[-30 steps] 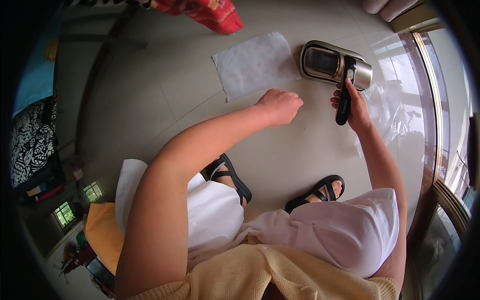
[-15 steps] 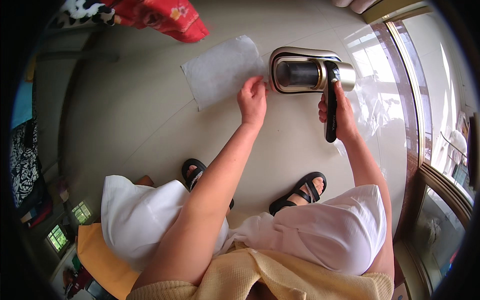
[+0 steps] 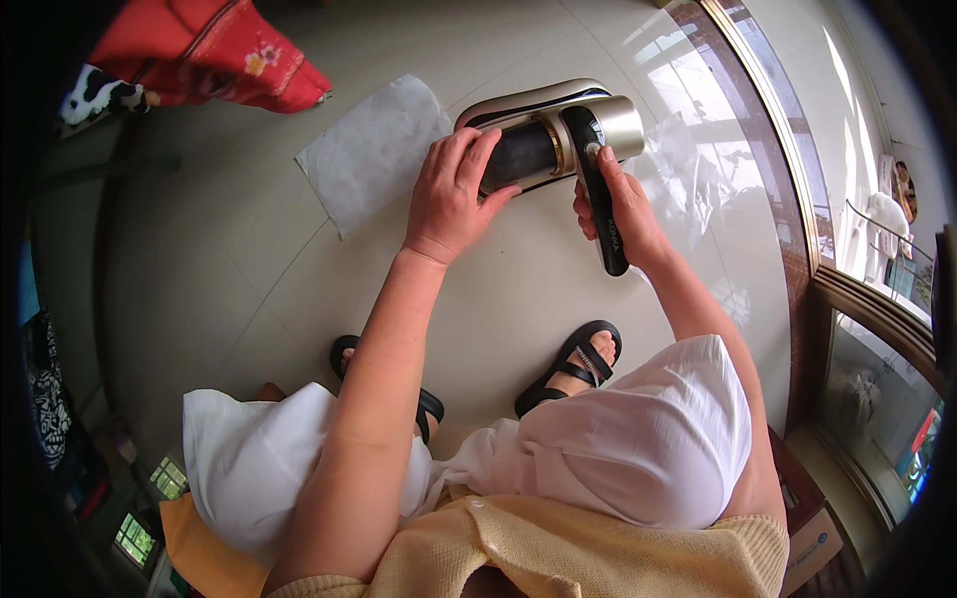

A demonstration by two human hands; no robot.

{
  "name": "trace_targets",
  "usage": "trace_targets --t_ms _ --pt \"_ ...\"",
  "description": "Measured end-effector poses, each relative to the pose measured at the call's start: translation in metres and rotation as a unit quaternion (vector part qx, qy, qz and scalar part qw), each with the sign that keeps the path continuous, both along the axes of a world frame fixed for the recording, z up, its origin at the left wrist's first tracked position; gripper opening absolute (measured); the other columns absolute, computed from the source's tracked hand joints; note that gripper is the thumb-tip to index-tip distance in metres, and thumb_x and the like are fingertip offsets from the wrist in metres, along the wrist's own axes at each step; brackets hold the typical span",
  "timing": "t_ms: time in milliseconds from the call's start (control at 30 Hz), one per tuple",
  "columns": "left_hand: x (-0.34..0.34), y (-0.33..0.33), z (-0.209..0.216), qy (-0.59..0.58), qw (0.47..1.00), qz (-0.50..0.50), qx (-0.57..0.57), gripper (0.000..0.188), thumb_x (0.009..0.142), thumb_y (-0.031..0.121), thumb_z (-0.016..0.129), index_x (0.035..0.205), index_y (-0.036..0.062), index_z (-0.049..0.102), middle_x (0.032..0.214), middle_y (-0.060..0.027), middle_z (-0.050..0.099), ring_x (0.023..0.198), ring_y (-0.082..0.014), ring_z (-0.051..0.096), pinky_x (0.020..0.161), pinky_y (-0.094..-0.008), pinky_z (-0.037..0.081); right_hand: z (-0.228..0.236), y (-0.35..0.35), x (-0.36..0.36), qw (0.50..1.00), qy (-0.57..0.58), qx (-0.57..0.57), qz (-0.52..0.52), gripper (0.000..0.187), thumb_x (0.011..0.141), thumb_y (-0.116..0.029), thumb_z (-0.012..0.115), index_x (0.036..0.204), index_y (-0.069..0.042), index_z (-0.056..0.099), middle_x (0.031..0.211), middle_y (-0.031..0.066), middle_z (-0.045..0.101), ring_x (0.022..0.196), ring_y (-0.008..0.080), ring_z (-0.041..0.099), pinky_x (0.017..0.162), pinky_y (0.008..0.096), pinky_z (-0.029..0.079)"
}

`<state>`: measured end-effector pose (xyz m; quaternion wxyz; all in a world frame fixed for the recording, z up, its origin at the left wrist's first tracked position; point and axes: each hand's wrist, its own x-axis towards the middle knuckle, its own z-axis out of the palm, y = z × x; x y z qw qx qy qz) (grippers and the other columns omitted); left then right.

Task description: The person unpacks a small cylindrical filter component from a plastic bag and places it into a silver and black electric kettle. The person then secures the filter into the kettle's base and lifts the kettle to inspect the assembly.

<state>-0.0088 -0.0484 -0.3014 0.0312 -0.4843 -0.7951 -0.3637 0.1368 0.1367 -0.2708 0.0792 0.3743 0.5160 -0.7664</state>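
Observation:
A handheld vacuum cleaner (image 3: 624, 125), champagne-coloured with a black handle and a dark see-through dust cup (image 3: 525, 154), is tilted over the tiled floor. My right hand (image 3: 623, 204) grips its handle, the thumb lying near a round button. Around the end of the dust cup close the fingers and thumb of my left hand (image 3: 454, 189). That hand hides the cup's tip. To the left, a white sheet (image 3: 374, 149) lies flat on the floor. Crumpled clear plastic (image 3: 688, 169) lies on the right, beyond the cleaner.
Red flowered fabric (image 3: 219, 55) hangs at the upper left. Along the right runs a brown door frame (image 3: 797, 269) with glass panels. My feet in black sandals (image 3: 570, 369) rest on the floor below the cleaner. A cardboard box (image 3: 812, 548) stands at the lower right.
My left hand has gone from beside the cleaner to holding its dust cup. The cleaner has tilted, its base turning away from me. The whole view has also shifted.

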Motion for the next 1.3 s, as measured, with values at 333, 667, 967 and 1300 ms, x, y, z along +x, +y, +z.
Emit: trace_targets --t_ms 333,667,967,1300 --pt "-0.006 0.003 0.001 -0.073 0.996 0.005 -0.055 0.063 0.061 0.017 0.088 0.116 0.0032 0.060 0.115 -0.0096 0.058 0.105 -0.0280 0.058 0.087 -0.0375 0.052 0.007 0.000 0.000 0.995 0.001 0.078 0.055 0.066 0.095 -0.067 0.041 0.082 -0.004 0.053 0.064 0.0038 0.052 0.051 0.0130 0.051 0.049 0.0273 0.044" --pt "-0.008 0.002 -0.004 -0.181 0.983 0.038 -0.016 0.059 0.064 0.012 0.086 0.116 0.0013 0.061 0.113 -0.0068 0.053 0.095 -0.0211 0.058 0.082 -0.0313 0.053 0.011 0.003 -0.010 0.992 -0.004 0.116 0.056 0.068 0.097 -0.066 0.038 0.081 -0.001 0.053 0.057 0.0042 0.051 0.047 0.0124 0.050 0.049 0.0277 0.044" --pt "-0.020 -0.014 -0.017 -0.345 0.934 0.070 0.052 0.062 0.066 0.005 0.083 0.120 0.0031 0.054 0.123 -0.0069 0.051 0.112 -0.0227 0.056 0.089 -0.0366 0.056 -0.002 0.030 -0.033 0.997 -0.001 0.079 0.005 0.066 0.094 -0.068 0.042 0.084 -0.004 0.054 0.064 0.0042 0.053 0.050 0.0131 0.051 0.048 0.0269 0.044" --pt "-0.016 -0.030 -0.014 -0.377 0.913 0.082 0.136 0.067 0.069 -0.004 0.079 0.123 0.0069 0.041 0.123 -0.0063 0.047 0.108 -0.0177 0.054 0.092 -0.0337 0.053 -0.044 0.064 -0.085 0.996 -0.001 0.093 -0.012 0.067 0.092 -0.068 0.046 0.081 -0.003 0.053 0.065 0.0053 0.054 0.050 0.0154 0.053 0.048 0.0289 0.046"
